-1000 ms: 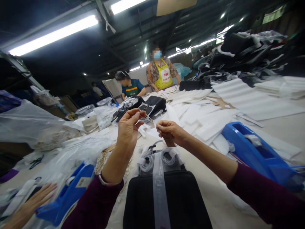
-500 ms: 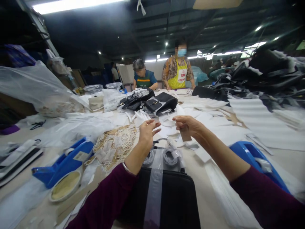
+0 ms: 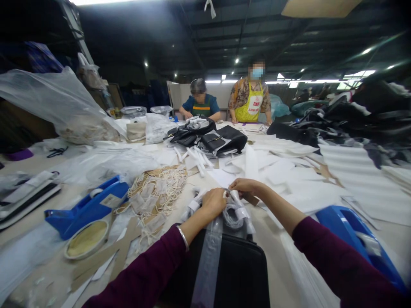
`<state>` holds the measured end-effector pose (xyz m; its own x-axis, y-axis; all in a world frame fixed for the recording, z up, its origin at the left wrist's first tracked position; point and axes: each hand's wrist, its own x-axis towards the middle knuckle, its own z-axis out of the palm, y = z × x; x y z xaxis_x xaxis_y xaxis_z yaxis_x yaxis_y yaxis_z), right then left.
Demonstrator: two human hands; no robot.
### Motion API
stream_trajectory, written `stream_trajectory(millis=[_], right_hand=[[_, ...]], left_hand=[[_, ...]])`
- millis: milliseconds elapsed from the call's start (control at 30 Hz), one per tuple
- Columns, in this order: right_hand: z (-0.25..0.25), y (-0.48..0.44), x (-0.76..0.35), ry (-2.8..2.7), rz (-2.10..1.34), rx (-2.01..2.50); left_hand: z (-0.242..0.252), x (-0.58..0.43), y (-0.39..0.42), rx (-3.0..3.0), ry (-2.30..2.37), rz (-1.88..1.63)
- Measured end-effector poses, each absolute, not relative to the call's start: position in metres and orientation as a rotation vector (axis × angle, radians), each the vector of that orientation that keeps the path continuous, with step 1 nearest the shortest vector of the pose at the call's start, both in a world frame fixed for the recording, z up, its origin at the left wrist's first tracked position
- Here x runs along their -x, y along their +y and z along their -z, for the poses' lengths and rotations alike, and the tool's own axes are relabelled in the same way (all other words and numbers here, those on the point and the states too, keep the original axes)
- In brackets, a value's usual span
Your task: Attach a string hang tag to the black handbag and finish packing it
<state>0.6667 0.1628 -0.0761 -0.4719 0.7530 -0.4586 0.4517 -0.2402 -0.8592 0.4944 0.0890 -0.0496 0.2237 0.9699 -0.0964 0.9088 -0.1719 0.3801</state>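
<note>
A black bag lies before me, with a strip of clear film down its middle. Its handle and strap at the far end are wrapped in grey-white padding. Over that wrapping my left hand is closed, fingers curled at the handle; whatever its fingertips pinch is hidden. Beside it, my right hand touches the top of the wrapped handle with pinched fingers. A brown card tag sticks out beneath the right hand, held against the palm.
Blue tape dispensers flank the bag. White strings with small tags lie left, near a tape roll. Black bags and white foam sheets lie beyond. Two people stand across the table.
Both hands have come down and closer together, from apart above the bag onto its wrapped handle. My left fingers, spread before, are now curled. The view has shifted slightly left.
</note>
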Motion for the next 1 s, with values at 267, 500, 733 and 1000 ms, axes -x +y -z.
stream_trajectory(millis=[267,500,733,1000], right_hand=[[0.086,0.167,-0.681,-1.68,-2.049,1.198],[0.087,0.17,-0.682,-1.69,-2.034,1.225],[0.059,0.167,-0.697,-1.498,-2.07,0.919],[0.048,0.152,-0.69,-1.319,-1.91,0.844]], left_hand=[[0.057,-0.504,0.093,-1.974,1.843,-0.414],[0.053,-0.498,0.085,-1.958,1.847,-0.614],[0.048,-0.484,0.072,-1.803,1.458,-1.052],[0.056,-0.491,0.073,-1.207,1.136,-1.274]])
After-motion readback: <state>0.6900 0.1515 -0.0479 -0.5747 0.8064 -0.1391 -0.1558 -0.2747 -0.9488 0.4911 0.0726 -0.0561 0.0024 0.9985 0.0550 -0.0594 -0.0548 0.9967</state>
